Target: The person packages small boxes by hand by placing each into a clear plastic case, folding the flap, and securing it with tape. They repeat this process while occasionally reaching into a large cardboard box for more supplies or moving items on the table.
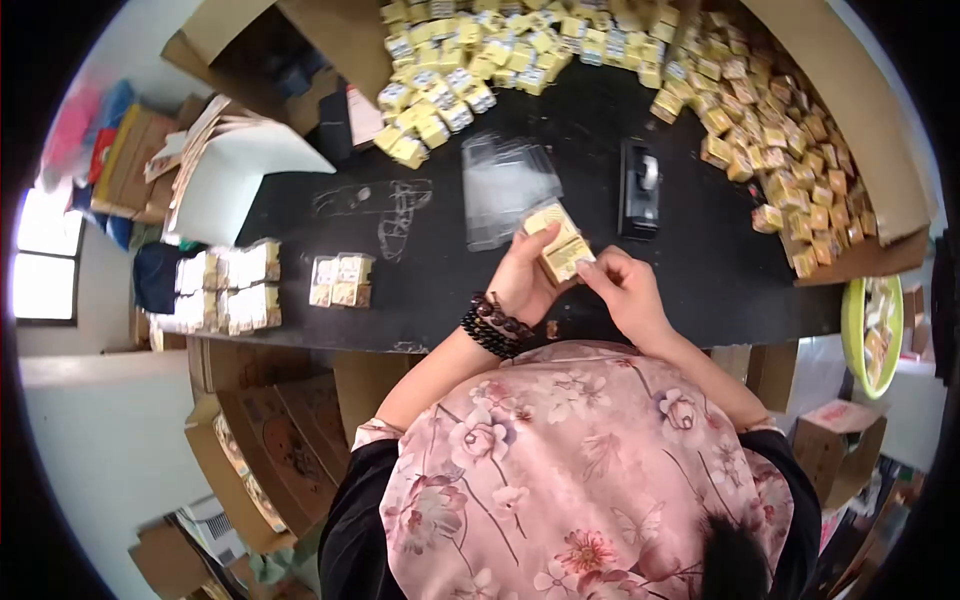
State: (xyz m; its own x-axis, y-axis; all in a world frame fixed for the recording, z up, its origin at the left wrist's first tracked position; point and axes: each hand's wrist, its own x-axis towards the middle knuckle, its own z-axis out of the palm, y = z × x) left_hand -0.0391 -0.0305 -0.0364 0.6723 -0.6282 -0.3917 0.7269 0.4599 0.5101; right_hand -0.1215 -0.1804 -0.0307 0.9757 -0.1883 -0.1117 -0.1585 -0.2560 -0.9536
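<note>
Between my two hands, just above the near part of the black table, are small pale yellow boxes (pixel 562 245), lined up end to end. My left hand (pixel 522 275), with dark beaded bracelets at the wrist, wraps round them from the left, thumb on top. From the right, my right hand (pixel 625 290) pinches the nearer end between thumb and fingers. Right behind them lies a stack of clear plastic bags or sleeves (pixel 508 185). A black tape dispenser (pixel 640 190) stands to the right of the bags.
Loose yellow boxes (pixel 470 55) are heaped at the back, and more orange-yellow boxes (pixel 800 170) at the right beside a cardboard wall (pixel 850 80). Grouped boxes (pixel 228 287) and a smaller group (pixel 341 281) stand on the left. A green basket (pixel 851 335) sits at the right edge.
</note>
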